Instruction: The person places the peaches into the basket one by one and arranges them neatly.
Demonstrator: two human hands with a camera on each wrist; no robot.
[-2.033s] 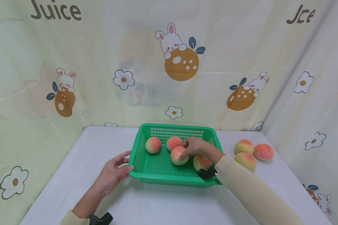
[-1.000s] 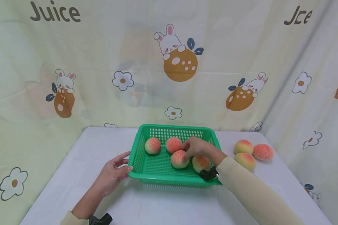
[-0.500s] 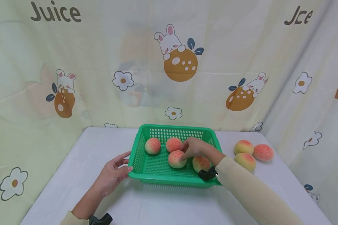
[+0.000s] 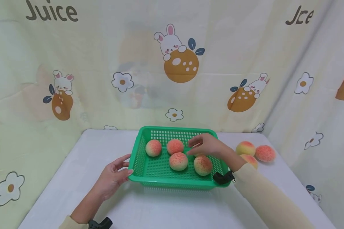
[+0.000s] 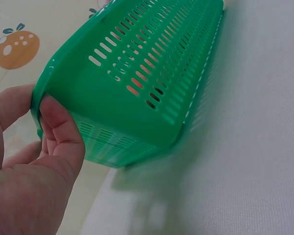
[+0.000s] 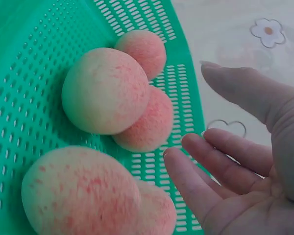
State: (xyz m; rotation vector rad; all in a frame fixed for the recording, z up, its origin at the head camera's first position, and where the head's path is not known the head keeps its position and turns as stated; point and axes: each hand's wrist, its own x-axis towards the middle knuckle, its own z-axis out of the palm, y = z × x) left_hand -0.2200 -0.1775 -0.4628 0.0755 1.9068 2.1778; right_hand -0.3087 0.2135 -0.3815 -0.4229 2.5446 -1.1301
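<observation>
A green plastic basket [image 4: 172,179] with slotted walls holds several peaches. My left hand [image 4: 112,178] grips its left rim; the left wrist view shows thumb and fingers on either side of the basket edge [image 5: 41,83]. Over the basket's right half, my right hand [image 4: 207,145] hovers with fingers apart and nothing between them. Just left of its fingertips lies a front peach [image 4: 178,161], touching a peach [image 4: 175,147] behind it. Another peach [image 4: 153,148] sits at the left. A speckled peach [image 4: 203,165] lies below the right hand, which partly hides one more behind it.
On the white table [image 4: 172,206], right of the basket, lie a yellow-red peach [image 4: 245,148], a pink peach [image 4: 265,153] and a third peach [image 4: 249,160] partly behind the right sleeve [image 4: 263,187]. A printed curtain [image 4: 143,63] hangs behind the table.
My right hand has let go of the front peach and lifted up and to the right. That peach was earlier lowered onto the basket floor and shifted slightly left. The left hand keeps its hold.
</observation>
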